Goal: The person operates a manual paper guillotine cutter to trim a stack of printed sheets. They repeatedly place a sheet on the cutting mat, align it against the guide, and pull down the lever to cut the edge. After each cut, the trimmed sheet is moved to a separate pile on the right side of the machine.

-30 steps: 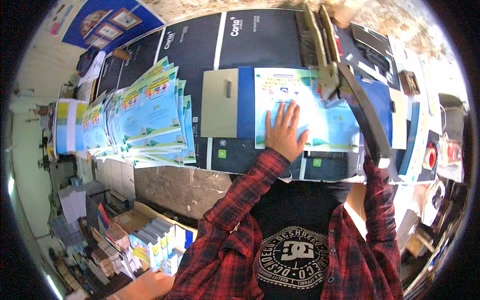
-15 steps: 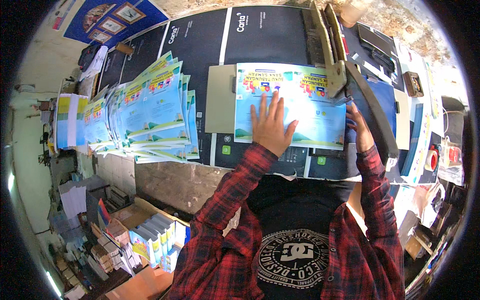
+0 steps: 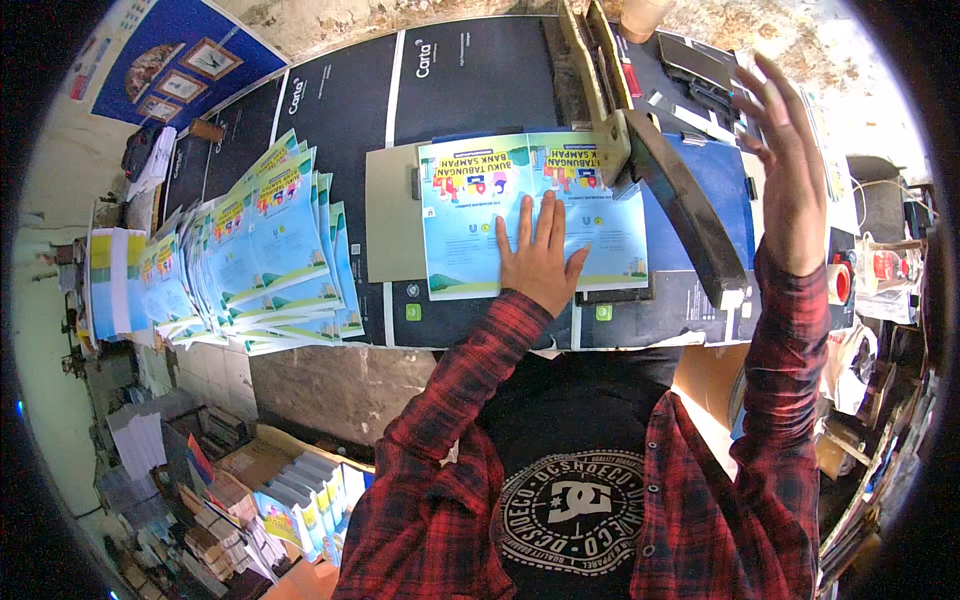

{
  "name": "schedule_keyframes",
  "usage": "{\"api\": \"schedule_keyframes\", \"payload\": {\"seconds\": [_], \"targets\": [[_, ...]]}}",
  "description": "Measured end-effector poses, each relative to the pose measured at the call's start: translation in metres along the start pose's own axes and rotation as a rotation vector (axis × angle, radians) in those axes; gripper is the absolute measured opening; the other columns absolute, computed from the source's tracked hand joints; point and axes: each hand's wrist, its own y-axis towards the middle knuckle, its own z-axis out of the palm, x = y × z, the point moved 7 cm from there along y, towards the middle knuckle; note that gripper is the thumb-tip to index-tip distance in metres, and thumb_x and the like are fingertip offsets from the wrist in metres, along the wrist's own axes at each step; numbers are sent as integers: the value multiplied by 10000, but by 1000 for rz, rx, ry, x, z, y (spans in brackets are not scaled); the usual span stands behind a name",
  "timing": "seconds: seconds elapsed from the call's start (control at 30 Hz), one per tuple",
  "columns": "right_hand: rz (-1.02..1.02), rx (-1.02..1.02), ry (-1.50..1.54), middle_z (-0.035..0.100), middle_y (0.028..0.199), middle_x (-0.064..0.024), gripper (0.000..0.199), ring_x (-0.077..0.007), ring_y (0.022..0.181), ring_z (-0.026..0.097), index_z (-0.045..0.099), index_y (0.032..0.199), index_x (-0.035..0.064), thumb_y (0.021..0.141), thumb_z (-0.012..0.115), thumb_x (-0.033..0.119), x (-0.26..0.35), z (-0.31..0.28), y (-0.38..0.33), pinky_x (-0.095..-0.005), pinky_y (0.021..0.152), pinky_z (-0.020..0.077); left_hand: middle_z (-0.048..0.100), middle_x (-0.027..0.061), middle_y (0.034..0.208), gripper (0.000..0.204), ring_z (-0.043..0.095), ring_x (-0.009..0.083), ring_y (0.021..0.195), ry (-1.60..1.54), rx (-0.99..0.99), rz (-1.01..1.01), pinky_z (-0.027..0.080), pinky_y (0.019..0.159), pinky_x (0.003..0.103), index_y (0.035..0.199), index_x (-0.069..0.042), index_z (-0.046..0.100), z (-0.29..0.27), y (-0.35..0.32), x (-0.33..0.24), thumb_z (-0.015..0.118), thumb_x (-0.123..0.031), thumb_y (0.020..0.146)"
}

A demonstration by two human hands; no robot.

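Observation:
My left hand (image 3: pixel 538 260) lies flat with fingers spread on a printed blue-and-white cover sheet (image 3: pixel 465 255). The sheet's colourful print faces away from me, and its left part rests over a grey-beige board (image 3: pixel 390 225). Across the sheet's right side stands a lever paper cutter, its long dark arm (image 3: pixel 690 220) slanting down toward me; the cutting edge against the paper is hidden. To the right of that arm my right hand (image 3: pixel 797 200) is raised, fingers stretched, holding nothing and apart from the cutter.
A fanned stack of similar printed sheets (image 3: pixel 260 235) spreads over the left of the black-covered table (image 3: pixel 470 85). A blue board (image 3: pixel 715 190), a dark clipped device (image 3: pixel 695 70), a tape roll (image 3: pixel 838 284) and a beige cup (image 3: pixel 645 18) lie on the right. Bundled booklets (image 3: pixel 310 500) stand lower left.
My right hand has left the cutter's side by the sheet's right edge and risen to the right. My left hand stays pressed on the sheet. The whole view has shifted slightly.

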Motion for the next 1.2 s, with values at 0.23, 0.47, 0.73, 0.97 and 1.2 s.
{"api": "schedule_keyframes", "payload": {"seconds": [0.23,0.47,0.73,0.97,1.2], "targets": [[356,22,22,619,1176,-84,466,-165,1083,560,526,1325,-22,1002,546,313,-96,5,-35,-311,955,436,319,123,1563,709,260,372,1445,-92,-20,-1,147,1117,657,1451,-12,402,-2,0,2,479,-505,948],[539,101,244,606,1308,-140,655,-241,1138,600,478,1416,42,974,504,524,-238,73,-126,-363,926,470,292,124,1575,722,251,368,1449,-87,-1,11,148,1121,651,1476,-16,360,-6,0,5,486,-490,946],[601,192,408,611,1319,-103,574,-203,1131,605,530,1377,139,970,493,542,-254,75,-123,-340,947,408,309,126,1566,721,259,367,1445,-86,-25,4,142,1124,649,1467,-14,379,-4,-2,8,486,-500,946],[180,3,81,599,1288,-116,488,-228,1198,550,510,1372,-10,1023,470,328,-89,-7,-17,-315,1024,404,324,112,1561,717,259,349,1449,-76,-16,13,148,1124,645,1456,-26,401,-7,8,2,482,-518,942],[-11,550,-475,492,1383,-290,741,-401,1302,481,382,1451,-15,889,671,370,24,73,-42,-440,1104,339,323,88,1567,717,265,322,1451,-3,11,-25,155,1133,625,1459,-43,406,-2,-1,7,481,-530,939]]}}
